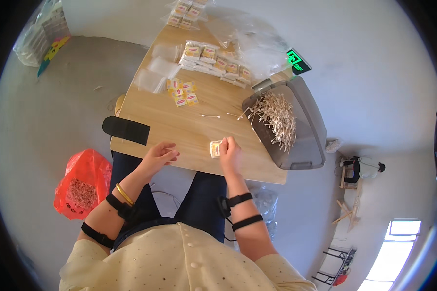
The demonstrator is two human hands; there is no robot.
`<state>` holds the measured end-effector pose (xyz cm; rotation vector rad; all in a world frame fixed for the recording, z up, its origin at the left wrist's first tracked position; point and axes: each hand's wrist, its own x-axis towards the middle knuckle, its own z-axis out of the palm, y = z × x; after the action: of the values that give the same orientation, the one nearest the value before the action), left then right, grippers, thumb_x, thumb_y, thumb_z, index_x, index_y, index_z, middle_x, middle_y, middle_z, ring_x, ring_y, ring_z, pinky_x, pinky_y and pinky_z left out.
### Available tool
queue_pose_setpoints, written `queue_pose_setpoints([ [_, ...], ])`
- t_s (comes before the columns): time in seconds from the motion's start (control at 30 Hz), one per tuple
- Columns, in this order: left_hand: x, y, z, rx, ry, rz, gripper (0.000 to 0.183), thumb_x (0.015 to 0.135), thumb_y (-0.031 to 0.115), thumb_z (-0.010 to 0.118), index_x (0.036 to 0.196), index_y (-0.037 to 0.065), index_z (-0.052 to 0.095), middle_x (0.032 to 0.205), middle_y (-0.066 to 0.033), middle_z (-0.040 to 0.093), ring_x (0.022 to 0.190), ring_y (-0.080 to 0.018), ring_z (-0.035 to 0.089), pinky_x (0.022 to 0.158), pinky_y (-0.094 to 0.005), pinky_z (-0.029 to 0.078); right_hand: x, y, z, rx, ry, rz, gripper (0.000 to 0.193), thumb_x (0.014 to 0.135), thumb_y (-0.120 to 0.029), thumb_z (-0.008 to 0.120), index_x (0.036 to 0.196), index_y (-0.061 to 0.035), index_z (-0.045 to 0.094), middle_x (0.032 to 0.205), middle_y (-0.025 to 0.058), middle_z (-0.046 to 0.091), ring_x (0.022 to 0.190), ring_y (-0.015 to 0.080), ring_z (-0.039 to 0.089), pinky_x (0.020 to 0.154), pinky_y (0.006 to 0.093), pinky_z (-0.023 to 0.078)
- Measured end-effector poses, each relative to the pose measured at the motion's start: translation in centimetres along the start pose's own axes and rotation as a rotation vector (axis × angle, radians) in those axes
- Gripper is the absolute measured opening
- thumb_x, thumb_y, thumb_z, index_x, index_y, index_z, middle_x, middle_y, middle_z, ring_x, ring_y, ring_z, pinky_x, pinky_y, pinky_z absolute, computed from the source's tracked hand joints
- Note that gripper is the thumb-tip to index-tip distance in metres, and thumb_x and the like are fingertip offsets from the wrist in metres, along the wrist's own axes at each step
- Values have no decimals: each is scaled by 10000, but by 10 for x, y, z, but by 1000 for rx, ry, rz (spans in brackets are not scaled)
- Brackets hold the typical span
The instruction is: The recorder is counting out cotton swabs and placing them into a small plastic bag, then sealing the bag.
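Pale wood-grain table [179, 128], centre frame: my right hand [231, 155], pinching a small white-and-yellow rectangular packet [214, 149]; my left hand [159, 157], empty, half-curled; grey plastic bin [306, 153], right of centre.

The walls [369, 63] are pale and plain, and the floor [92, 87] is of a dull grey colour. A light wooden table [158, 123] stands near the wall, and beyond its edge a sign [298, 61] glows green. At the lower right, a window [391, 254] is very bright with white light. On this same side there are a person [369, 168] in a light top, some wooden furniture [348, 177] and a dark metal frame [335, 262].
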<state>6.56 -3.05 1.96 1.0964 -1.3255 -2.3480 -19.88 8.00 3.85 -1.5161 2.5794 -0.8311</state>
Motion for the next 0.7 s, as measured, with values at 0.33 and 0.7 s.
queue_pose_setpoints([
  [0.33, -6, -7, 0, 18, -34, 25, 428, 1032, 269, 659, 1393, 54, 580, 1204, -81, 723, 1076, -172, 664, 948, -329, 496, 7, -10, -13, -48, 28, 119, 255, 994, -222, 606, 807, -50, 579, 705, 184, 657, 682, 430, 653, 580, 520, 482],
  [0.7, -2, 18, 20, 71, -96, 49, 472, 1040, 313, 654, 1410, 32, 570, 1218, -84, 710, 1095, -156, 653, 952, -313, 505, 19, -1, -6, 325, -41, 98, 304, 1043, -249, 568, 805, -60, 570, 652, 81, 590, 575, 263, 558, 545, 412, 412],
])
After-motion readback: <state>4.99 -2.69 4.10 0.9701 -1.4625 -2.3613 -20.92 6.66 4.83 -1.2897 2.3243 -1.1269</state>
